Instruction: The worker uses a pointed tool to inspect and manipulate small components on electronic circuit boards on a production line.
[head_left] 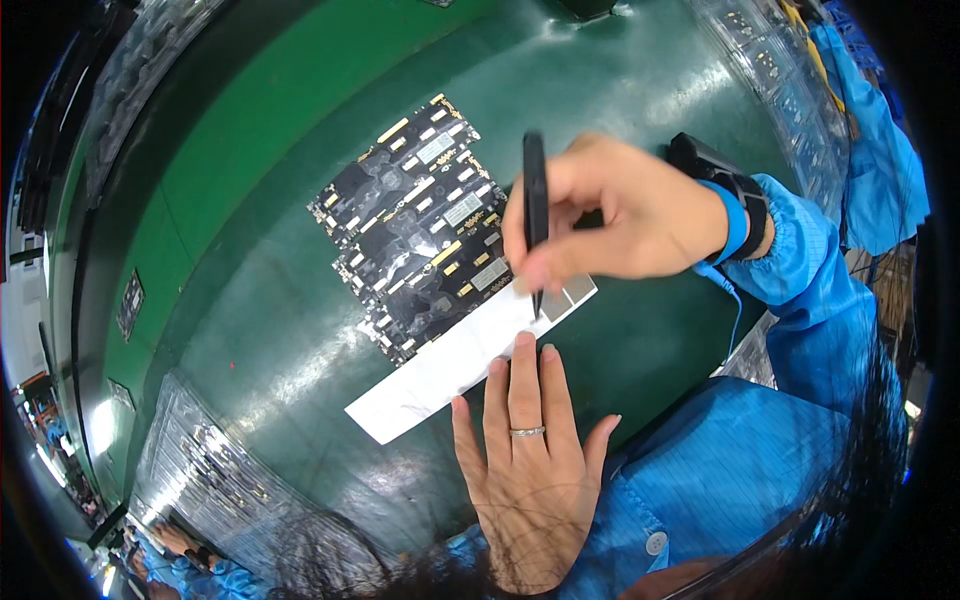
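A thin black tool (536,190) is pinched by curled fingers in the right hand (635,215), at centre. Below, the left hand (530,480) is spread flat, gripping nothing; the edge of the white strip (430,385) is touched by a fingertip. The strip seems light, bendy, best held by its edges. Dark circuit boards (405,245) are laid above it on the green bench (260,320).

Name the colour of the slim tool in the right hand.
The slim tool is black; the head view shows it best.

The long flat strip (445,373) is showing white, the flat circuit boards (412,235) black flecked with gold, the smooth worktop (255,290) green.
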